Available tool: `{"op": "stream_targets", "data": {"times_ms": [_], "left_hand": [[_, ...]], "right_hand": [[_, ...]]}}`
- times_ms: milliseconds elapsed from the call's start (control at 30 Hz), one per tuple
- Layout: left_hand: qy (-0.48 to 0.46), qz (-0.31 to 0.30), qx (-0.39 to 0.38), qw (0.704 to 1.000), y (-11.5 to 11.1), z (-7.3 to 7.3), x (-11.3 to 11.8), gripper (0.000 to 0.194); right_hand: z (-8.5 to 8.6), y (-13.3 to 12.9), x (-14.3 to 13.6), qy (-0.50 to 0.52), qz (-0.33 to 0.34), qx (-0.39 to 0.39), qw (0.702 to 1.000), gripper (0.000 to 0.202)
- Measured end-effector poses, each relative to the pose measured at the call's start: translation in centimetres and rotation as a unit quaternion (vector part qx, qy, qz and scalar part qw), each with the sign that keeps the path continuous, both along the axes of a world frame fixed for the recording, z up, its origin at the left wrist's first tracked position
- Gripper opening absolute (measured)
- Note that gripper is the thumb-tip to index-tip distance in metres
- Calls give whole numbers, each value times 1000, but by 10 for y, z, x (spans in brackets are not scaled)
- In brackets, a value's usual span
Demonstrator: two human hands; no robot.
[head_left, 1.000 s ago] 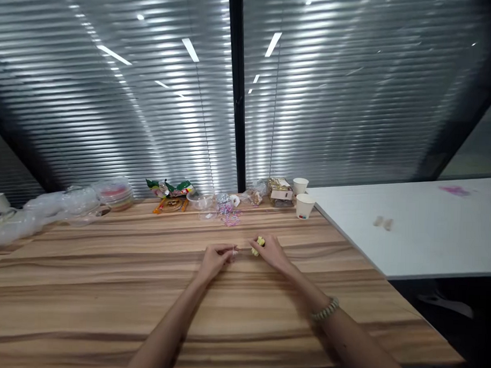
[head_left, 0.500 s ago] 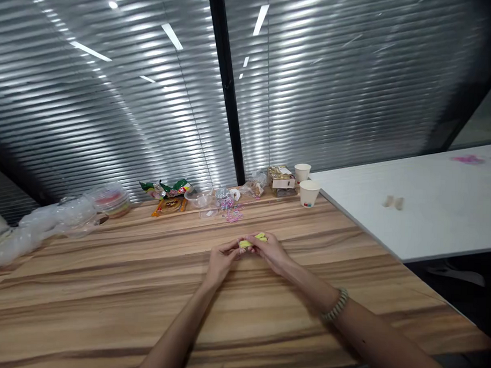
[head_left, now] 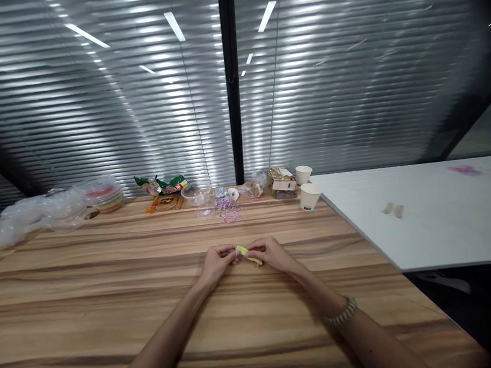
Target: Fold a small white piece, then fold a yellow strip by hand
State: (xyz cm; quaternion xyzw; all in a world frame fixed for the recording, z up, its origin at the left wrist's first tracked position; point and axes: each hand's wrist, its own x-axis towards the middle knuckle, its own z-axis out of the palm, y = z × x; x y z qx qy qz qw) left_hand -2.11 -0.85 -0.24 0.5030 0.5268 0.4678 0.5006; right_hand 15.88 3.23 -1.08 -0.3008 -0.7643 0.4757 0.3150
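Observation:
A small soft-looking yellow strip [head_left: 250, 255] is held between my two hands, over the middle of the wooden table [head_left: 145, 298]. My left hand [head_left: 216, 264] pinches its left end, where a bit of something pale and thin shows at the fingertips. With thumb and fingers closed, my right hand [head_left: 273, 253] grips the strip further along, and its right end sticks out below those fingers. What exactly the yellow piece is, I cannot make out.
Along the far edge stand two paper cups [head_left: 310, 197], a box [head_left: 282, 180], small pink and purple pieces [head_left: 231, 213], a clear plastic bowl [head_left: 195, 195] and a green snack packet [head_left: 165, 185]. Bubble wrap [head_left: 47, 212] lies left. A white table [head_left: 437, 228] adjoins at right.
The yellow piece was bunched in a double loop and now appears as a single strip slanting down to the right. My hands sit slightly lower in view; the camera has shifted a little.

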Motion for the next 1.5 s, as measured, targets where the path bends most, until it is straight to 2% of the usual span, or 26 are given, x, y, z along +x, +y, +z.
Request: {"op": "stream_targets", "data": {"times_ms": [133, 233, 433, 567, 767, 867, 967, 1100, 1167, 1300, 1500], "left_hand": [[21, -45, 30, 998, -1, -3, -4, 38], [37, -78, 57, 995, -2, -3, -5, 35], [56, -89, 77, 991, -5, -1, -3, 33], [61, -84, 82, 991, -5, -1, -3, 33], [148, -83, 125, 978, -5, -2, -8, 30], [239, -66, 173, 953, -7, -1, -10, 27], [322, -64, 213, 920, -10, 2, -11, 23], [363, -73, 231, 900, -12, 6, -11, 21], [353, -64, 226, 906, -11, 7, -10, 22], [297, -52, 179, 936, -8, 8, -8, 23], [162, -38, 89, 982, -1, 4, -7, 26]], "right_hand": [[10, -11, -4, -58, 22, 110, 992, 30], [15, -17, -8, -93, 20, 180, 979, 30], [11, -17, -8, -165, -20, 266, 949, 25], [8, -17, -9, -170, -43, 261, 949, 24], [8, -15, -13, -86, -10, 164, 983, 26], [12, -16, -13, -73, 12, 145, 987, 26], [14, -17, -12, -93, 20, 161, 982, 25], [13, -17, -11, -77, 29, 195, 977, 23], [10, -16, -12, -68, 17, 215, 974, 22], [4, -14, -14, -50, -38, 256, 965, 20], [3, -17, -17, -36, -83, 284, 955, 21]]}}
